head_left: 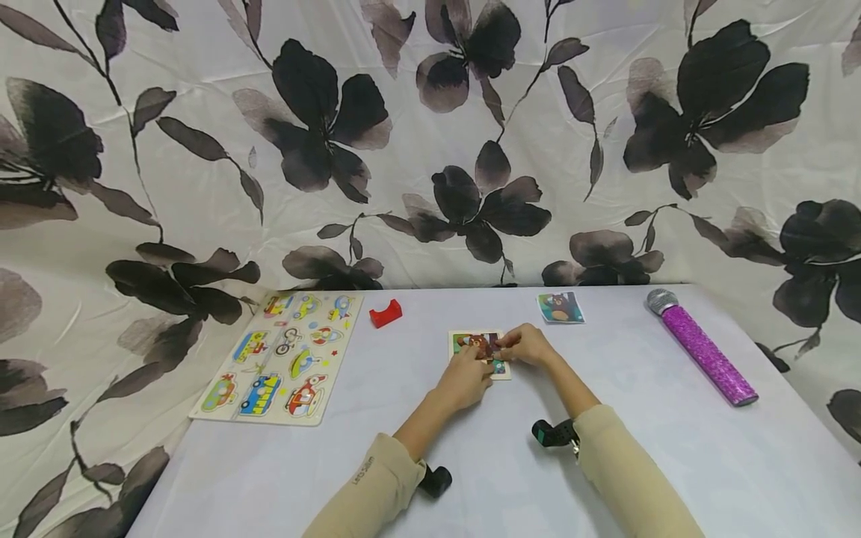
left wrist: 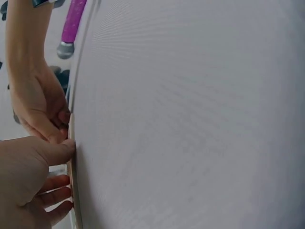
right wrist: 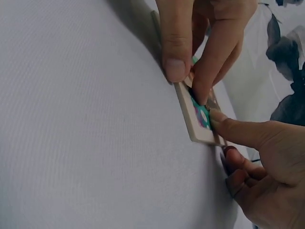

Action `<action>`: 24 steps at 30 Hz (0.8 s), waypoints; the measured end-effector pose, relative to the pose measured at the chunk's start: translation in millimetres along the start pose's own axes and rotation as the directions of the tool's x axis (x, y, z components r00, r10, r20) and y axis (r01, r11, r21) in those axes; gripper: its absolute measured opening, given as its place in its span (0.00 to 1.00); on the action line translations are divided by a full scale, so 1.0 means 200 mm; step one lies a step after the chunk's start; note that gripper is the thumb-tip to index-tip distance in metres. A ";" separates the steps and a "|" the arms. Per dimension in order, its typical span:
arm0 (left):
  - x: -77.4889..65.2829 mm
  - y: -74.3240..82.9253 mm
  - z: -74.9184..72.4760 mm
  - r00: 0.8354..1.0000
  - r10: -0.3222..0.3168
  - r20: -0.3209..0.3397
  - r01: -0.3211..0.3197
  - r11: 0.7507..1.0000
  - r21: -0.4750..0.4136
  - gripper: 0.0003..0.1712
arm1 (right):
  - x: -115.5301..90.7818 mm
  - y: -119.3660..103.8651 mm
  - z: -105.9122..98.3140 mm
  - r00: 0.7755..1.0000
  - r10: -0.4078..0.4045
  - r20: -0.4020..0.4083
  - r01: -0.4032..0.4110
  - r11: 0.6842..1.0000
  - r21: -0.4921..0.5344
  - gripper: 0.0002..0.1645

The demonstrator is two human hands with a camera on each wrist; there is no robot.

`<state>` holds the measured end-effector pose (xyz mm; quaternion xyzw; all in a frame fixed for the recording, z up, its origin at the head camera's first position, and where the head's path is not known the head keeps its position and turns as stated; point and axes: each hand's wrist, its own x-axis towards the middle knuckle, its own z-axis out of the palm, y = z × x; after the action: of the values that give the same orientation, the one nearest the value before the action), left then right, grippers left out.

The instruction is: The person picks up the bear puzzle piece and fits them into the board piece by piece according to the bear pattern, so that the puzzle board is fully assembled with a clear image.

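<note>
A small wooden puzzle board [head_left: 501, 376] with a brown bear picture lies flat on the table in the head view. My left hand [head_left: 466, 379] reaches over its near side. In the right wrist view, the left thumb holds the board's edge [right wrist: 185, 107] while a finger presses on the picture. My right hand [head_left: 529, 345] is at the upper right of the board, pinching a puzzle piece against it; the fingertips hide most of that piece. A green part of the picture [right wrist: 204, 116] shows beside the right thumb.
Left of the hands lies a large vehicle puzzle board [head_left: 316, 388], with a red plastic piece [head_left: 386, 314] near its upper corner. A square picture card [head_left: 561, 307] lies at the back. On the right is a glittery purple microphone [head_left: 709, 355]. A floral cloth [head_left: 464, 149] hangs behind.
</note>
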<state>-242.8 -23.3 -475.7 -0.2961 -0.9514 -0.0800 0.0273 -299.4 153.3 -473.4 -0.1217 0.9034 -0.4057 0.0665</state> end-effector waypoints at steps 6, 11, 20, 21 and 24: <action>0.00 0.00 0.01 0.999 -0.036 0.001 0.036 0.998 -0.051 0.16 | -0.01 0.01 0.00 1.000 -0.011 0.013 0.011 1.000 -0.004 0.16; 0.00 -0.02 0.03 0.998 -0.059 0.002 0.059 0.994 -0.096 0.17 | -0.01 0.00 0.01 1.000 0.013 0.007 -0.013 1.000 0.012 0.16; 0.02 -0.07 0.03 1.000 -0.004 -0.012 0.002 0.989 -0.149 0.17 | 0.00 0.01 0.02 0.999 0.029 -0.019 -0.028 0.999 0.042 0.17; 0.03 -0.07 0.02 1.000 0.004 -0.011 -0.006 0.988 -0.153 0.17 | 0.00 0.01 0.02 0.999 0.030 -0.019 -0.029 0.998 0.051 0.18; 0.03 -0.09 0.02 1.000 0.016 -0.006 -0.017 0.979 -0.203 0.18 | -0.01 0.02 0.02 1.000 0.024 -0.018 -0.023 0.997 0.077 0.18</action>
<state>-257.3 -34.1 -482.0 -0.3052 -0.9356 -0.1773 -0.0006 -297.0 152.8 -479.2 -0.1046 0.8890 -0.4407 0.0674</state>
